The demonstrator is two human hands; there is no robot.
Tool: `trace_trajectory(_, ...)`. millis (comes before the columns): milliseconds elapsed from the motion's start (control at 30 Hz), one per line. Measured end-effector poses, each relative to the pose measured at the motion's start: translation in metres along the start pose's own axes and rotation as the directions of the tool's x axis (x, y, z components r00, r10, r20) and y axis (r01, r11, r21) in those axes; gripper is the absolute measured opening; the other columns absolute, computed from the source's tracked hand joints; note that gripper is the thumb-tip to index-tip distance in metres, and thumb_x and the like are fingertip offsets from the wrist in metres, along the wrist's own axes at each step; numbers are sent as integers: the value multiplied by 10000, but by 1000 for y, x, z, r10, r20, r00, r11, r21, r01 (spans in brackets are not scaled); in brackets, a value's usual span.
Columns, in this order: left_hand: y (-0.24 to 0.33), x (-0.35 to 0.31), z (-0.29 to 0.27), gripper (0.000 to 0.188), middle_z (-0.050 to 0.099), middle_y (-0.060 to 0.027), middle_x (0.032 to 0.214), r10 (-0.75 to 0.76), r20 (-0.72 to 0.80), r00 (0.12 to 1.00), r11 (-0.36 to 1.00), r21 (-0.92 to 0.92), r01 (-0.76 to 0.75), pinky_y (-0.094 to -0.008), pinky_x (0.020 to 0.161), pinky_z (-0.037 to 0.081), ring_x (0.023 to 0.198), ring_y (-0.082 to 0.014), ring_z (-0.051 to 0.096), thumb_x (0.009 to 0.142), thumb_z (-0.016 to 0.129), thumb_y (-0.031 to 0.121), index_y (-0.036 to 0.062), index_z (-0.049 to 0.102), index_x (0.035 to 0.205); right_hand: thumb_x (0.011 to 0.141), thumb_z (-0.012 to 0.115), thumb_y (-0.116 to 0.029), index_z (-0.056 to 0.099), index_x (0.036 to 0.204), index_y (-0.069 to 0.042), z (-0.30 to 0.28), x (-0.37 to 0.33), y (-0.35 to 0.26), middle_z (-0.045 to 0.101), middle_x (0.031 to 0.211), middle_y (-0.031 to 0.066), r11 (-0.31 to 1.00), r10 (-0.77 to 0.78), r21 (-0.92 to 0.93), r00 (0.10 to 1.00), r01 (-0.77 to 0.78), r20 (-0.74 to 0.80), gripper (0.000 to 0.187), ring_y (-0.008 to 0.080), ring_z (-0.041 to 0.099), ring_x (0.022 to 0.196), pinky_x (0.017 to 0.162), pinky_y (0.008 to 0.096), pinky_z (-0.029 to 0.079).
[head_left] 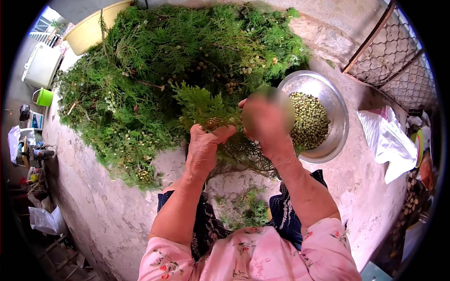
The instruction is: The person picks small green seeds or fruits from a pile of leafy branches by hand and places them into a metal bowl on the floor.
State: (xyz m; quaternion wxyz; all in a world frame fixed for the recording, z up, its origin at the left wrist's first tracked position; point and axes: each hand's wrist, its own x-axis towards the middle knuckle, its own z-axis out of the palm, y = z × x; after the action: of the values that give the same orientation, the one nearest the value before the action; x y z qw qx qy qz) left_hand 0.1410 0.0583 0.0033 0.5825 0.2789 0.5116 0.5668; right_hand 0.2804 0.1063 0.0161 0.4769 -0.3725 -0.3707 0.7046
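Observation:
My left hand (205,149) is closed around a leafy evergreen sprig (202,105), with its thumb stretched toward the right. Flat green fronds fan out above and below that hand. Close by on the right is my right hand (268,121), mostly hidden by a round blur, so its grip does not show. Just beyond it stands a wide metal basin (341,110), partly filled with small green-brown cones (309,121). A large heap of cut evergreen branches (140,51), dotted with small round cones, spreads in front of both hands.
A yellow tub (93,28) stands behind the heap, with a white box (42,64) and a green bucket (44,97) at far left. White sacking (386,138) lies right, below a wire-mesh frame (391,51). Loose green scraps (251,206) litter the floor between my legs.

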Motion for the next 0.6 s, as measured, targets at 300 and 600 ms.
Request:
trace_trajectory(300, 0, -3, 1, 77, 589, 18, 705, 0, -32, 1000, 1000, -16, -1, -242, 555, 354, 586, -77, 463, 683, 675, 58, 52, 638, 750, 897, 497, -150, 577, 930, -16, -16, 16, 9, 539, 717, 18, 915, -186, -391, 961, 95, -204, 159, 59, 460, 481, 395, 192, 361)
trace_trajectory(600, 1, 10, -8, 73, 570, -19, 660, 16, -188, 982, 999, -39, -24, -253, 513, 366, 540, -100, 473, 705, 665, 17, 16, 608, 751, 906, 382, -97, 503, 1053, 2, -36, 27, -4, 582, 893, 133, 856, 148, 478, 979, -198, 140, 214, 177, 577, 685, 524, 273, 451)
